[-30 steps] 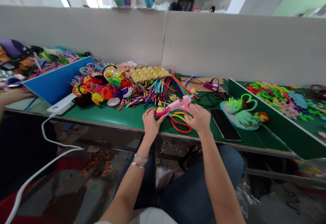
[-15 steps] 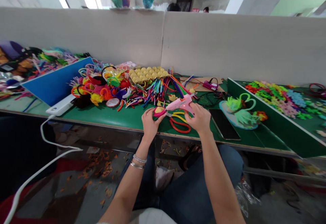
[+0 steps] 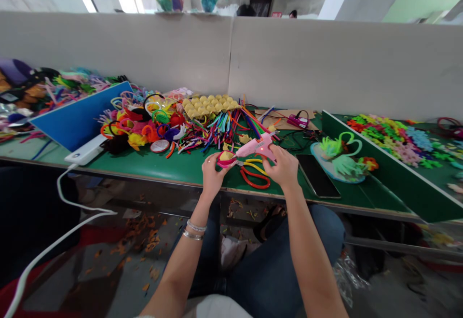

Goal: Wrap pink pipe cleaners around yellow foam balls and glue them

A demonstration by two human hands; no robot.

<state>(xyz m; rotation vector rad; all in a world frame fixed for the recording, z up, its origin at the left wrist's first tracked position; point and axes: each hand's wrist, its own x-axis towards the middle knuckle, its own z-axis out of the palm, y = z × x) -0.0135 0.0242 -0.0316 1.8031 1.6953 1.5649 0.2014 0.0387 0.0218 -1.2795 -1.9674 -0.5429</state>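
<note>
Between the fingers of my left hand (image 3: 212, 173) is a small yellow cup-shaped piece (image 3: 226, 156) with a bright pink pipe cleaner (image 3: 224, 163) around it. My right hand (image 3: 284, 167) grips a pink hot glue gun (image 3: 256, 147) by its handle, a small red light showing on its side. The gun's nozzle points left and meets or nearly meets the edge of the yellow piece; contact is too small to tell. Under the gun, on the green table (image 3: 173, 167), lie scissors or pliers with red and yellow handles (image 3: 255, 179).
Behind my hands lie a yellow egg-carton tray (image 3: 210, 106) and a heap of pipe cleaners (image 3: 220, 127). To the right are a black phone (image 3: 318, 175), a pale blue base with green fuzzy shapes (image 3: 340, 163) and a green divider (image 3: 383, 178). A white power strip (image 3: 85, 150) sits left.
My left hand has turned the yellow piece slightly, so its pink rim sits a little differently under the nozzle. The glue gun and my right hand stay almost where they were.
</note>
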